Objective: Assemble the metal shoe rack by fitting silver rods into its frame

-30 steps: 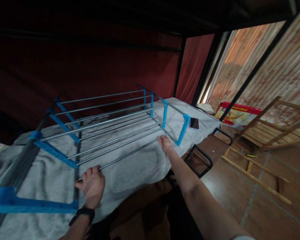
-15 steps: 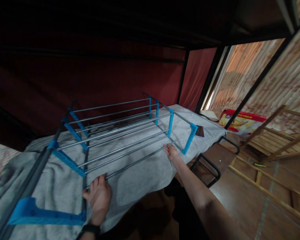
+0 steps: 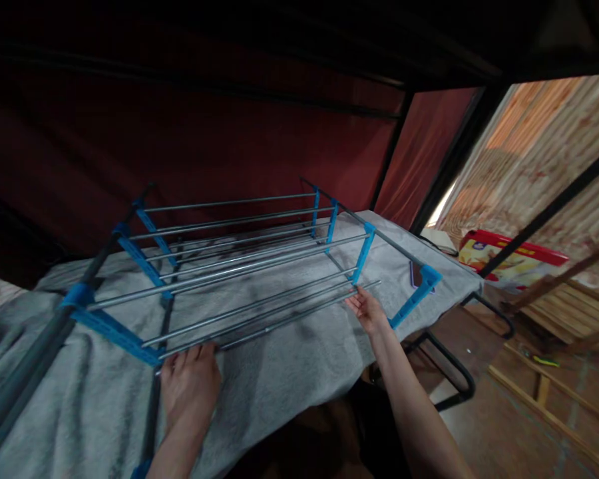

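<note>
A rack of grey metal tubes joined by blue plastic brackets [image 3: 120, 332] lies on a grey blanket [image 3: 279, 379]. Along its near side runs a loose-looking metal rod [image 3: 289, 320]. My left hand [image 3: 190, 379] is closed round the rod's left end, beside the lower part of a blue bracket. Near the other end, my right hand [image 3: 367, 311] pinches the same rod, whose tip sticks out past the fingers. To the right of that hand stands another blue bracket [image 3: 415, 299], apart from the rod's tip.
A phone [image 3: 422, 276] rests on the blanket behind the right bracket. Black metal bars [image 3: 449, 372] jut from the bed's edge. On the floor at right are a red and yellow box [image 3: 512, 256] and wooden frames [image 3: 544, 392]. A dark bed frame hangs overhead.
Both hands have shifted with the rod, bringing its left end close to the blue bracket behind it. My view has turned and moved somewhat.
</note>
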Available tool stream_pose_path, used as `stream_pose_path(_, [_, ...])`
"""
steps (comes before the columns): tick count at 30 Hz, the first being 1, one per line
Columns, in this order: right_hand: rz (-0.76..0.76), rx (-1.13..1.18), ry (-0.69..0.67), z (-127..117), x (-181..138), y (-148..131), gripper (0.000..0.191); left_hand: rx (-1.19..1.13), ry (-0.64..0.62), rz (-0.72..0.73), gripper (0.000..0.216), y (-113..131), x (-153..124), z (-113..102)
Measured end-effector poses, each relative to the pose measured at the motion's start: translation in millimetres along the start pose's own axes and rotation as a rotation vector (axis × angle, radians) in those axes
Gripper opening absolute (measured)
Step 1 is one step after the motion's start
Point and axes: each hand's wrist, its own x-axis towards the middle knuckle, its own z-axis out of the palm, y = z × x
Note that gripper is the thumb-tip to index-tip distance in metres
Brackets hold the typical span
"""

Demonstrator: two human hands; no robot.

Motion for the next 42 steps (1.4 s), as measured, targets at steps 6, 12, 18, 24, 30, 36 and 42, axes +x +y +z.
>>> stream_pose_path(6, [-0.017,-0.119,-0.007,1,1,-2,0.016,-0.260,-0.254,0.217,0.047,12,9,3])
stream_pose_path(12, [-0.005,-0.183,0.043,-9,13,-11,0.012,-0.246,-0.187,0.280,0.057,16,2,-2])
stream_pose_path(18, [0.022,-0.211,0.107,-33,36,-24,0.023,-0.264,-0.131,0.304,0.058,16,-14,2])
stream_pose_path(24, [0.033,-0.233,0.002,-24,35,-17,0.024,-0.278,0.000,0.268,0.036,22,-22,4])
stream_pose_path(30, [0.070,-0.203,0.022,-5,38,-15,0.023,-0.229,0.015,0.233,0.032,36,-18,3])
stream_pose_path(36, [0.085,-0.159,0.052,1,26,-20,0.021,-0.250,-0.008,0.248,0.040,28,-7,5])
stream_pose_path(42, [0.030,-0.102,0.050,-5,28,-21,0.019,-0.254,-0.066,0.240,0.044,21,5,10])
